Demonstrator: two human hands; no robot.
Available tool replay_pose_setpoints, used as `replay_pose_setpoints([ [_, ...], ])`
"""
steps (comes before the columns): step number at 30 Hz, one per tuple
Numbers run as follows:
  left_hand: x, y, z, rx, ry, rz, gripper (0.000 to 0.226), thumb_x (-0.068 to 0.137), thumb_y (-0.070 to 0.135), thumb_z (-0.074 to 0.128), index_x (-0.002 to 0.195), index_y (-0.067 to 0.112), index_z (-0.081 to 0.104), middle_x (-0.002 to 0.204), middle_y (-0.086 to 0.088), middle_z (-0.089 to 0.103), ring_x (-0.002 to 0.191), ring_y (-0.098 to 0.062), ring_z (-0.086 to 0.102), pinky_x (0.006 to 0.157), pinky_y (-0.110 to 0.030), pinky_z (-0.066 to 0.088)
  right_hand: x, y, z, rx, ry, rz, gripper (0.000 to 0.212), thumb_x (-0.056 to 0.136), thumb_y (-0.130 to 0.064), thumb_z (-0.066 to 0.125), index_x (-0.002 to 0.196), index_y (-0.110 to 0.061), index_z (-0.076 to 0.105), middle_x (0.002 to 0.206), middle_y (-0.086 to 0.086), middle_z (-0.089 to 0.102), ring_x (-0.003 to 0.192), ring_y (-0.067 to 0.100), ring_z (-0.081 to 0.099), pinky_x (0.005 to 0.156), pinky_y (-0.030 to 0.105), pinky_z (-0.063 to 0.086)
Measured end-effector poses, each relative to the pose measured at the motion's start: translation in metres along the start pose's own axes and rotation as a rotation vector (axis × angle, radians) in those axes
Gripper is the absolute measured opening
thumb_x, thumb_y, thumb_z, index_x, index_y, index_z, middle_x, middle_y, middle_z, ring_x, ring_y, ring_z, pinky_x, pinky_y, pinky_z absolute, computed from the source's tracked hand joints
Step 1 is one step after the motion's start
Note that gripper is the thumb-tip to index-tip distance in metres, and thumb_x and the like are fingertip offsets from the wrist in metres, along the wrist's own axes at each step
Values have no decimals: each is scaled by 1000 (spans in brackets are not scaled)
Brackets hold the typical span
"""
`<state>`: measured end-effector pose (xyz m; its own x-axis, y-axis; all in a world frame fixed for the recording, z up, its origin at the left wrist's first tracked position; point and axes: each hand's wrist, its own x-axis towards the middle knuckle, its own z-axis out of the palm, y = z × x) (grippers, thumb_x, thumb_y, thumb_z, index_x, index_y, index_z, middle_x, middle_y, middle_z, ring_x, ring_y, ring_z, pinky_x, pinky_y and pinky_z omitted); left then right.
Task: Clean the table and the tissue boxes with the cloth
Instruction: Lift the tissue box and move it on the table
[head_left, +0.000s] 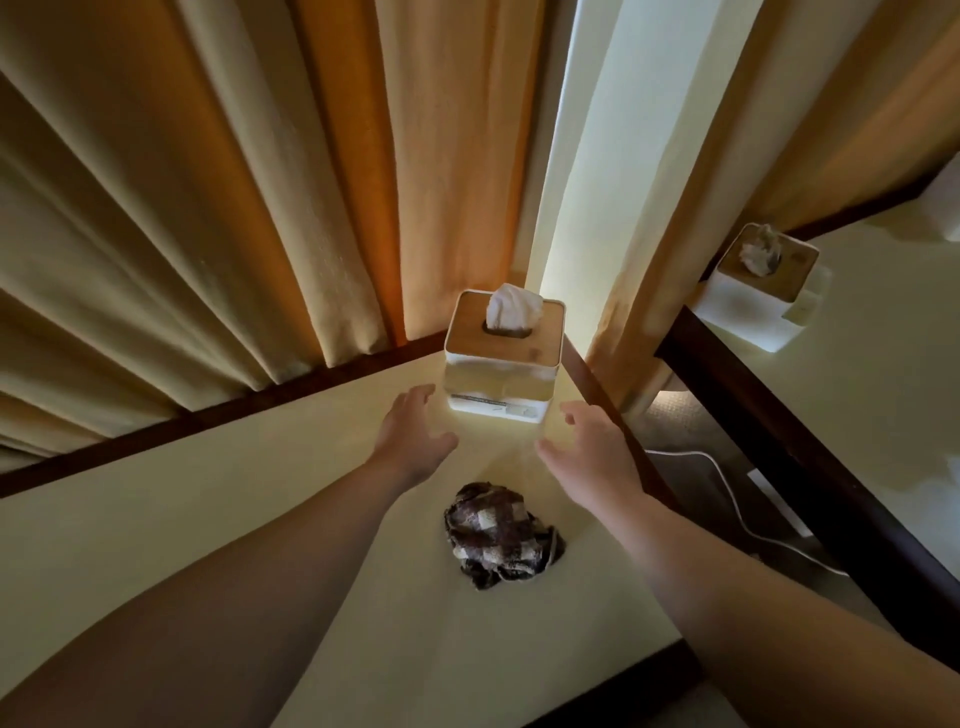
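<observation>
A white tissue box (500, 387) with a wooden lid and a tissue sticking up stands at the far corner of the cream table (249, 519). My left hand (413, 434) hovers just left of the box, fingers spread, holding nothing. My right hand (592, 447) hovers just right of it, likewise spread and empty. Neither hand touches the box. A crumpled dark checked cloth (498, 535) lies on the table between my forearms. A second tissue box (756, 288) of the same kind stands on a neighbouring table (883, 364) at the right.
Tan and orange curtains (234, 197) hang close behind the table's dark wooden edge. A gap separates the two tables; a white cable (737, 499) runs across the floor down there. A pale pillar (608, 182) rises behind the box.
</observation>
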<state>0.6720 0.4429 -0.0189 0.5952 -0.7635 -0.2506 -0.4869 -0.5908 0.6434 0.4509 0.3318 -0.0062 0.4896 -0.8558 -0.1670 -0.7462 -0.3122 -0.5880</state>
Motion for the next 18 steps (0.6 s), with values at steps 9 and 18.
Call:
replay_pose_setpoints([
  [9,-114,-77,-8,17,90,17,52,85,17,78,134,15,63,135,-4,58,125,-23,57,101,-23,37,-78,-17,42,-241,-428,-364,63,92,-41,73,151,-38,51,156,-6,40,140,23,41,113,38,43],
  [18,-207,-149,-59,-9,245,-161,49,87,24,78,134,24,64,137,3,60,122,-20,61,94,-24,43,-84,-64,57,-199,-362,-344,50,87,-18,73,135,-29,69,124,2,58,112,27,61,97,30,49],
])
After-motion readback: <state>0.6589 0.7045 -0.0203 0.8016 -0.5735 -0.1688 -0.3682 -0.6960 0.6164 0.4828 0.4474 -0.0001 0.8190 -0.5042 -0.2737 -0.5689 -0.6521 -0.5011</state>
